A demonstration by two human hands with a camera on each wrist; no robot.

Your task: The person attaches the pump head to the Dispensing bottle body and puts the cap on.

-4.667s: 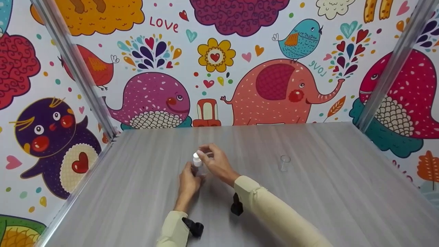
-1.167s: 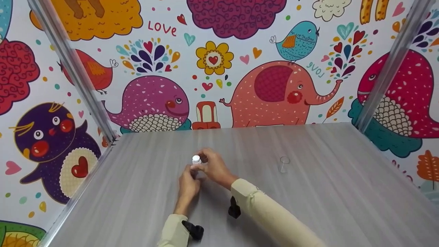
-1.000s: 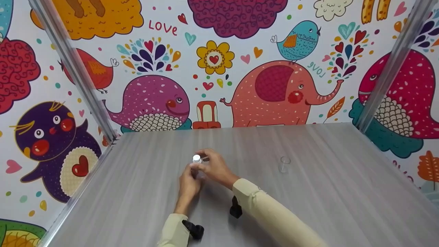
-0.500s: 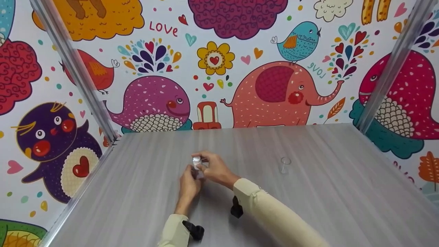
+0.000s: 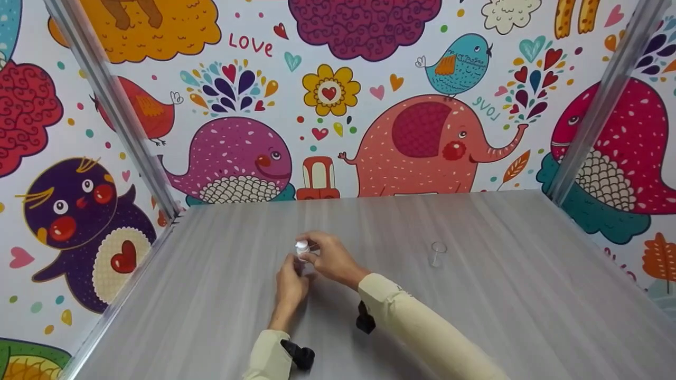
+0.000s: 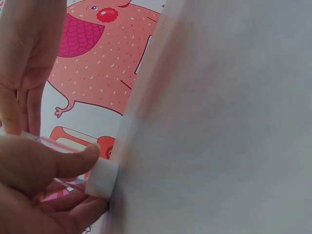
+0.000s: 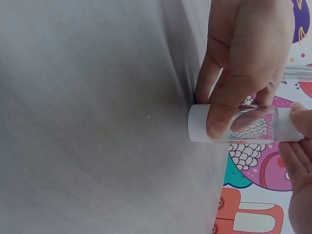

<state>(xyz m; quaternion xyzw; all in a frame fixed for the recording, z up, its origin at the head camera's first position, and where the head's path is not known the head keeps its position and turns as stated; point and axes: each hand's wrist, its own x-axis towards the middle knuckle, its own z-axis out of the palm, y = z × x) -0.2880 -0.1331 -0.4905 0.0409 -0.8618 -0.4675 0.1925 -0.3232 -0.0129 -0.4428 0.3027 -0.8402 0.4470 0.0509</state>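
Note:
A small clear bottle (image 7: 265, 127) with a white base (image 7: 198, 123) stands upright on the table between both hands. Its white top (image 5: 302, 246) faces up in the head view. The left hand (image 5: 291, 282) grips the bottle low down, its thumb across the clear body and the edge of the base in the left wrist view. From the right, the right hand (image 5: 334, 258) pinches the white top between thumb and fingers. In the right wrist view, only part of that hand (image 7: 301, 170) shows, at the white collar (image 7: 286, 124).
A clear, open-rimmed cylinder (image 5: 438, 254) like a small cup stands on the grey table (image 5: 475, 311) to the right of the hands. A wall with printed cartoon animals (image 5: 422, 148) rises behind the table. Metal posts (image 5: 591, 116) stand at the back corners.
The right hand has come slightly lower since the oldest frame, and less of the white top shows. Lately its fingers have shifted round the top. The left hand and clear cylinder stay put.

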